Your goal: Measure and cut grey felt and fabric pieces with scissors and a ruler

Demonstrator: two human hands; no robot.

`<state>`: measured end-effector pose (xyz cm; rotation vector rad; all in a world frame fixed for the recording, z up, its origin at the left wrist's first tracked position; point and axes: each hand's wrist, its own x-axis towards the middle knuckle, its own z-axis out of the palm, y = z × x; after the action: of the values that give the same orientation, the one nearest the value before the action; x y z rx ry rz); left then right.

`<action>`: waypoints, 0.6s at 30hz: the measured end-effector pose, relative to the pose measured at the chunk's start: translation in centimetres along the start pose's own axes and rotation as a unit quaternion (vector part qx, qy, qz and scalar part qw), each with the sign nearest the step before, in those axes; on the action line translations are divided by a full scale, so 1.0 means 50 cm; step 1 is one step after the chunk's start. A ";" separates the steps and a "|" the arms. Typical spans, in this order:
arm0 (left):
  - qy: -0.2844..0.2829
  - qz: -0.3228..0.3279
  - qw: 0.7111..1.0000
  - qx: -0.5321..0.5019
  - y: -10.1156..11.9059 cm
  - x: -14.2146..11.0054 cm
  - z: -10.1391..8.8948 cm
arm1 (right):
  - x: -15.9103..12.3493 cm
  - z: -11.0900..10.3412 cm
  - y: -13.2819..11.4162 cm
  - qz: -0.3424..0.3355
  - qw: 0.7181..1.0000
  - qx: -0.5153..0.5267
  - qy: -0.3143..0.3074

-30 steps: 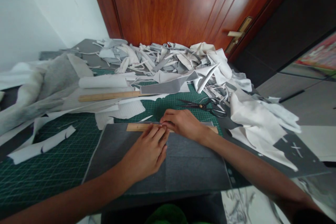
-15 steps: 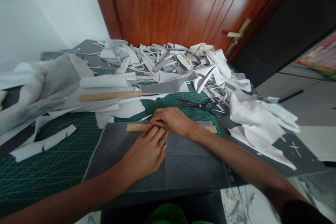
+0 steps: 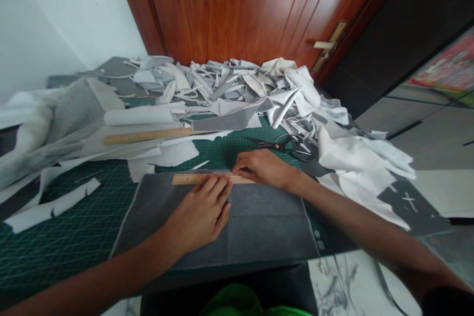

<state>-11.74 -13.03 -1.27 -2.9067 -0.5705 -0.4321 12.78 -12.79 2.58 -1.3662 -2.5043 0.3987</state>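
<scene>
A dark grey piece of fabric lies flat in front of me, with a wooden ruler along its far edge. My left hand rests on the fabric, its extended fingertips pressing down on the ruler near the middle. To its right, my right hand is closed in a pinch at the ruler; whatever sits between its fingertips is hidden. The ruler's right part disappears under that hand. Black scissors lie just beyond my right hand.
A green cutting mat covers much of the table. Cloth scraps are heaped at the back before a wooden door. Another wooden ruler lies on pale fabric. White cloth spreads at right; a marked white strip lies left.
My right hand has slid right along the ruler, away from my left fingertips. My left hand stays on the ruler. The whole view has shifted slightly.
</scene>
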 end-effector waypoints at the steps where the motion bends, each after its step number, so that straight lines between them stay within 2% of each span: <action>1: 0.001 0.000 1.000 0.000 0.000 0.000 0.000 | -0.010 -0.003 0.003 0.004 1.000 -0.003 -0.001; 10: 0.002 0.007 1.000 0.017 -0.002 0.000 0.002 | -0.089 -0.029 0.044 0.043 0.999 -0.018 -0.005; 18: 0.013 0.006 1.000 0.014 -0.001 0.000 0.001 | -0.126 -0.042 0.066 0.054 0.997 -0.047 -0.024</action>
<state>-11.76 -13.00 -1.30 -2.8713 -0.5500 -0.4549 19.38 -16.18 2.74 -1.5513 -2.5228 0.3427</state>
